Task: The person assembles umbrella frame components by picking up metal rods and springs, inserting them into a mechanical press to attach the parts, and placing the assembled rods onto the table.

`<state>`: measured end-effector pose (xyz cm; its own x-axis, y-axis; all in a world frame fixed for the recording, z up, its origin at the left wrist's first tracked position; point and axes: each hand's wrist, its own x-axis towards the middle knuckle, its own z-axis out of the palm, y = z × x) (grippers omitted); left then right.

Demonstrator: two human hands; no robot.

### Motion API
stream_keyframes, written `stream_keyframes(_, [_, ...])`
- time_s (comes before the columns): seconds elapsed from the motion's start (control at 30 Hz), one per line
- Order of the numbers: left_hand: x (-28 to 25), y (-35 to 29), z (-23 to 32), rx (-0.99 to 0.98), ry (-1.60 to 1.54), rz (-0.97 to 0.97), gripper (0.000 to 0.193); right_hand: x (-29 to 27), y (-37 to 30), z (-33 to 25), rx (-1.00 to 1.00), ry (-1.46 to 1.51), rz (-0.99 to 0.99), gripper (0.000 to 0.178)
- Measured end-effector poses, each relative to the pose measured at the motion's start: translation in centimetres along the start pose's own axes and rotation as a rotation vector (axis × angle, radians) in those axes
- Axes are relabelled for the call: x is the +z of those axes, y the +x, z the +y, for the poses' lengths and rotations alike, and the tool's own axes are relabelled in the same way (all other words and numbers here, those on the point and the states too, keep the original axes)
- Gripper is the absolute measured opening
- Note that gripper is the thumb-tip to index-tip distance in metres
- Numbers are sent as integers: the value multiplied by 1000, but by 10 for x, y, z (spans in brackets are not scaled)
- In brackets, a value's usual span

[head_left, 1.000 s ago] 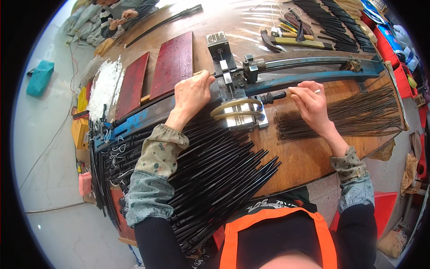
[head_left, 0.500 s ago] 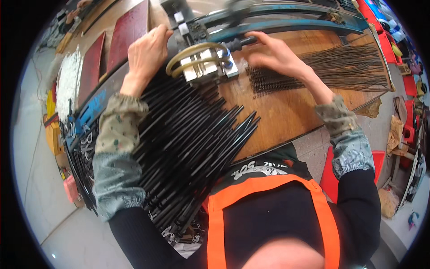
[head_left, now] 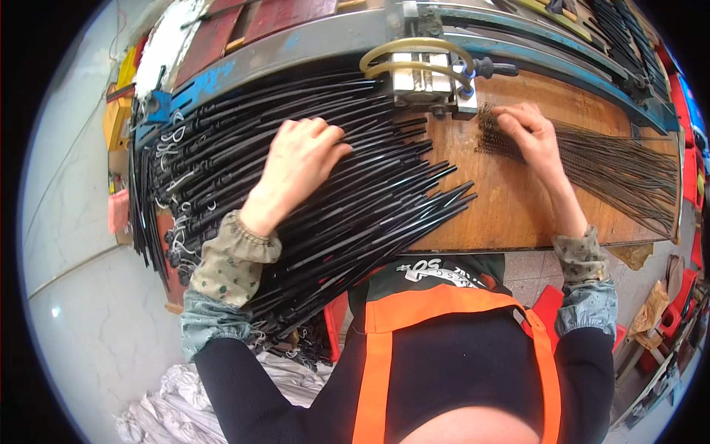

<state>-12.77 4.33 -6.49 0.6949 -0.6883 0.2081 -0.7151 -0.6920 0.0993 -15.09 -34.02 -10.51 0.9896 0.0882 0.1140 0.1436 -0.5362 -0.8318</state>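
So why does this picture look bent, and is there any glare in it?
In the head view, wide fisheye distortion bows the blue rail and leaves the corners black; in the head view too, glints run along the black rods, a small bright spot shines on the pale floor, and the white pile looks nearly washed out.

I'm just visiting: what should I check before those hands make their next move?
- Left hand over the black rods: ok.
- Left hand gripping a rod: cannot tell; the fingers are curled, their undersides hidden.
- Right hand at the coiled ends of the brown wires: ok.
- Right hand holding a wire: cannot tell; the fingertips are pinched together.
- Left hand away from the metal block: ok.
- Rod tips lined up: not ok; they end unevenly.
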Motion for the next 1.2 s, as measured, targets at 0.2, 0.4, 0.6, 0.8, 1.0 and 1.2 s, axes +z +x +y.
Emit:
stream_keyframes(0.2, [-3,1,6,-113,-90,-183,22,-9,5,-15,-425,-564,-30,23])
stream_keyframes(0.4, [4,-9,2,-9,-180,-111,31,-7,-2,-35,-226,-448,-182,21])
stream_keyframes(0.6, [-16,7,52,98,-151,-87,33,14,-10,-33,-200,-4,-285,23])
stream_keyframes(0.8, [-24,15,66,107,-210,-32,33,25,-35,-35,-193,152,-72,18])
stream_keyframes(1.0, [-33,50,86,144,-162,-98,41,5,-35,-31,-735,-313,361,41])
stream_keyframes(1.2, [-67,106,97,333,-108,-2,37,-47,-14,-17,-846,-433,499,45])
